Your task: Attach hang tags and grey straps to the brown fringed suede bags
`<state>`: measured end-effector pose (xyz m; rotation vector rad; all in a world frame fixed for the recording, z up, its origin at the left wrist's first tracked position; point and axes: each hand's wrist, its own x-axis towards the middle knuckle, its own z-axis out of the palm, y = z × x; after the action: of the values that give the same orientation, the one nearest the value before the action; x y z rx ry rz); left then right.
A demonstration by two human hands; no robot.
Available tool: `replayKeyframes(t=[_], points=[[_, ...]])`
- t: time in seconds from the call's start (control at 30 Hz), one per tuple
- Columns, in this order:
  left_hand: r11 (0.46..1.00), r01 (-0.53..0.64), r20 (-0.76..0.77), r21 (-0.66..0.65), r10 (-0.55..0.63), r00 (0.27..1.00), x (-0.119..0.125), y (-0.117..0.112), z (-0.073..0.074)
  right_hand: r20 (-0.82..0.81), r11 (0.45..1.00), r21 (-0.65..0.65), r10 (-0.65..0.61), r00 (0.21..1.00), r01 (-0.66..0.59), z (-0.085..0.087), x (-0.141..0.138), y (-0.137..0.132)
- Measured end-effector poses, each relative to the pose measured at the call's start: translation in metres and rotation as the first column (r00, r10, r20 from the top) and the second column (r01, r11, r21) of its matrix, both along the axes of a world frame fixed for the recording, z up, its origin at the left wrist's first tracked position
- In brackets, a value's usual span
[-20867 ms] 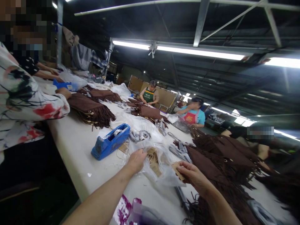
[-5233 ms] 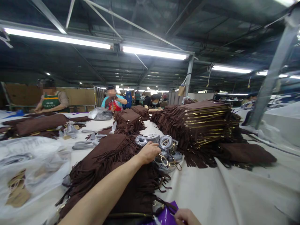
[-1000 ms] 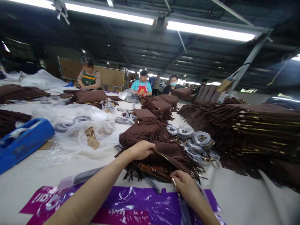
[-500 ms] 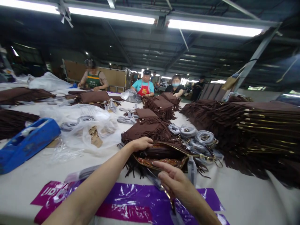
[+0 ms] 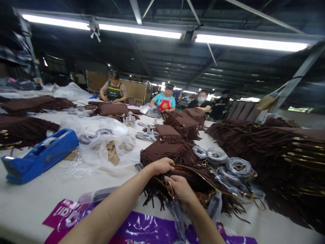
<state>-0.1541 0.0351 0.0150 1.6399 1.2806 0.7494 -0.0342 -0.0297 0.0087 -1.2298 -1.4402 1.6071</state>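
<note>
A dark brown fringed handbag [image 5: 200, 178] lies in front of me with its gold zipper open and a patterned lining showing. My left hand [image 5: 164, 166] is closed on its far rim, toward the left end of the opening. At the near rim, my right hand [image 5: 180, 190] has its fingers curled around the gold clasp [image 5: 170, 190] of a strap. Clear plastic wraps this strap [image 5: 178, 217], which hangs down toward me. The right fingertips are partly hidden at the bag's mouth. Another wrapped piece [image 5: 215, 205] hangs at the bag's right end.
Coiled wrapped straps [image 5: 238, 166] lie right of the bag. Brown bags are stacked high [image 5: 299, 159] at right, others [image 5: 167, 149] ahead. A blue tape dispenser [image 5: 43, 156] and plastic bags [image 5: 101, 145] are at left. Purple plastic [image 5: 147, 225] lies nearest me. Co-workers [image 5: 166, 101] stand across the table.
My right hand has moved up to the bag's near rim, its pointing finger now curled, and the clasp has risen with it. The whole view has shifted, so things appear farther right and lower.
</note>
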Motion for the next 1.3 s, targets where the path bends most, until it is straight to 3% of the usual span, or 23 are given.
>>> replayKeyframes(t=[0.1, 0.17, 0.2, 0.27, 0.33, 0.4, 0.57, 0.67, 0.77, 1.0, 1.2, 1.3], points=[[0.992, -0.079, 0.02, 0.101, 0.077, 0.997, -0.002, -0.012, 0.005, -0.027, 1.0, -0.014, -0.022, 0.999, 0.022, -0.004, -0.002, 0.002], [0.958, -0.102, 0.037, 0.267, 0.095, 0.995, -0.008, -0.026, 0.013, -0.052, 0.999, -0.021, -0.026, 0.998, 0.025, -0.008, -0.001, 0.002], [0.916, -0.085, 0.026, 0.391, 0.082, 0.996, -0.012, -0.035, 0.017, -0.063, 0.999, -0.026, -0.024, 0.998, 0.023, -0.01, 0.001, 0.002], [0.781, 0.028, -0.065, 0.624, 0.016, 0.998, -0.023, -0.053, 0.024, -0.087, 0.999, -0.032, -0.017, 0.996, 0.014, -0.013, 0.004, 0.002], [0.692, 0.155, -0.194, 0.705, -0.022, 0.981, -0.034, -0.069, 0.026, -0.111, 0.999, -0.031, -0.011, 0.994, 0.007, -0.016, 0.007, 0.002], [0.702, 0.189, -0.26, 0.687, -0.006, 0.966, -0.043, -0.08, 0.02, -0.131, 1.0, -0.028, -0.005, 0.991, 0.001, -0.018, 0.008, 0.001], [0.766, 0.004, -0.186, 0.643, 0.151, 0.971, -0.046, -0.086, -0.004, -0.154, 1.0, -0.021, 0.014, 0.988, -0.018, -0.02, 0.01, 0.001], [0.791, -0.036, -0.13, 0.611, 0.146, 0.981, -0.042, -0.087, -0.011, -0.167, 1.0, -0.012, 0.026, 0.986, -0.028, -0.023, 0.013, 0.001], [0.801, -0.044, -0.116, 0.596, 0.14, 0.983, -0.038, -0.088, -0.013, -0.16, 1.0, -0.007, 0.025, 0.987, -0.026, -0.024, 0.013, 0.002], [0.803, -0.181, -0.177, 0.567, 0.333, 0.926, -0.023, -0.092, -0.01, -0.145, 1.0, 0.01, 0.029, 0.989, -0.027, -0.021, 0.011, 0.0], [0.773, -0.18, -0.155, 0.609, 0.338, 0.928, -0.018, -0.092, -0.015, -0.129, 0.998, 0.037, 0.05, 0.99, -0.046, -0.017, 0.01, -0.002], [0.797, -0.199, -0.09, 0.571, 0.302, 0.949, -0.022, -0.088, -0.015, -0.11, 0.993, 0.008, 0.118, 0.987, -0.117, -0.009, 0.016, -0.005]])
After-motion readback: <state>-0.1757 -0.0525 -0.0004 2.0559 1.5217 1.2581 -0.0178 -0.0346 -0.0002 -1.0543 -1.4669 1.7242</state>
